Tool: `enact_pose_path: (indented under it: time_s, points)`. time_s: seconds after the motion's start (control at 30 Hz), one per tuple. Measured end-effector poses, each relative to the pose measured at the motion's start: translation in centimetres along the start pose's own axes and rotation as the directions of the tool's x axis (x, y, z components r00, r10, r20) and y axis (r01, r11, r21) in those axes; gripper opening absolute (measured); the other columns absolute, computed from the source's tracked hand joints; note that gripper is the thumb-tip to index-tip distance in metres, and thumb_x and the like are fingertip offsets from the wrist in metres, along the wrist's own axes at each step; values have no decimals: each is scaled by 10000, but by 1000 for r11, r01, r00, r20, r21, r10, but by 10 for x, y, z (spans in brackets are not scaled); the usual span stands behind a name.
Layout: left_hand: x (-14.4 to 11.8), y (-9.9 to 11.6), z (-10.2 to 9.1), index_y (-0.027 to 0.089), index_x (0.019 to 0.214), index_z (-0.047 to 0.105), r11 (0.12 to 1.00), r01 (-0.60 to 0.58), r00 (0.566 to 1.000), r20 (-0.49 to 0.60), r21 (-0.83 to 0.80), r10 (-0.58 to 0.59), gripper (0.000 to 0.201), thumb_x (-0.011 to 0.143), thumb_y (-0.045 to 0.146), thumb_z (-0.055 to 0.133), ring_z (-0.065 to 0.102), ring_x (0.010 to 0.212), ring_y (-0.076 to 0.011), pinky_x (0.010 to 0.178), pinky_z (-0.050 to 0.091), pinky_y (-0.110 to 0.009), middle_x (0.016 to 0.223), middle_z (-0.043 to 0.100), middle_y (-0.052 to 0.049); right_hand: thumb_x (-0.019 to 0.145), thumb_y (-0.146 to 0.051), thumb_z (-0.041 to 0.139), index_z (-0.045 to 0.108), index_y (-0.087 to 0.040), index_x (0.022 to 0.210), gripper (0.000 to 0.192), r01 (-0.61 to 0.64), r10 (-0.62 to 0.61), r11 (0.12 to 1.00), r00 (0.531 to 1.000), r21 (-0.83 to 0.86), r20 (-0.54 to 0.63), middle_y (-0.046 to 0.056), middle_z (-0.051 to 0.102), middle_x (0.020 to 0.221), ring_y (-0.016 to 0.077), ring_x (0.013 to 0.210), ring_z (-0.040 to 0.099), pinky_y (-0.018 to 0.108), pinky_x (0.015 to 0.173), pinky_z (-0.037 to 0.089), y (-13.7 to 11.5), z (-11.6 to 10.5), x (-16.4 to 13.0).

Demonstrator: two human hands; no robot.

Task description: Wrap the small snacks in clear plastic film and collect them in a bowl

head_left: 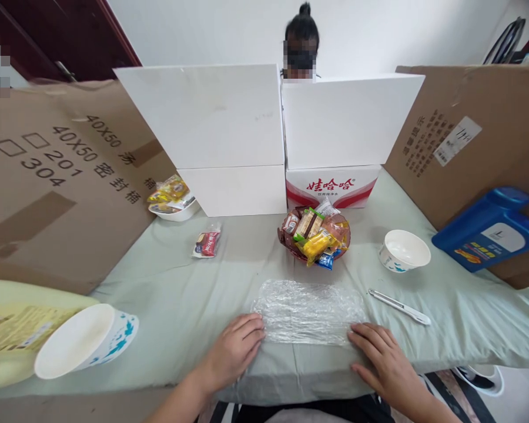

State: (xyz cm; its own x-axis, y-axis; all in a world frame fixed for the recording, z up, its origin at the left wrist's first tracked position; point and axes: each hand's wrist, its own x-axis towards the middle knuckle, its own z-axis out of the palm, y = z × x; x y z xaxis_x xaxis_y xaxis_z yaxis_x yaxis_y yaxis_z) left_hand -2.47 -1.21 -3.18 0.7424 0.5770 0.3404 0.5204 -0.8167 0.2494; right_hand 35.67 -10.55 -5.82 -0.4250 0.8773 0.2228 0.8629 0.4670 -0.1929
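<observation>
A sheet of clear plastic wrap (308, 310) lies flat on the pale green cloth (180, 294) near the table's front edge. My left hand (234, 348) rests palm down at the sheet's left corner, fingertips touching it. At the sheet's right corner my right hand (381, 358) lies flat too, fingers spread. Neither hand holds anything. Behind the sheet stands a dark red bowl (314, 236) heaped with wrapped snacks.
An empty white paper bowl (403, 250) and a white utility knife (399, 306) lie to the right, a blue jug (489, 229) beyond. Left: a tipped paper bowl (83, 346), a loose snack packet (207, 242), another filled bowl (173, 200). Cardboard and white boxes wall the table; a person sits behind.
</observation>
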Motion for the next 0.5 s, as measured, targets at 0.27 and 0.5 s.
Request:
enact_pose_path:
  time_s: [0.27,0.5]
  points:
    - [12,5,-5,182,984,580,993,23,999,-31,-117,-26,201,913,90,415,633,994,-191,915,521,-348,996,680,-65,920,-322,554,628,-261,1116,218,-44,52,992,997,120,-65,66,650,1147,226,1085,588,400,924,486,-3,-8,-2]
    - [29,-3,-3,202,990,555,983,152,985,-68,-102,-160,174,982,179,383,658,750,-142,683,525,-247,855,665,-17,981,-265,396,584,-231,975,191,-212,247,901,968,378,-45,37,684,935,157,874,658,282,758,532,-1,-17,15]
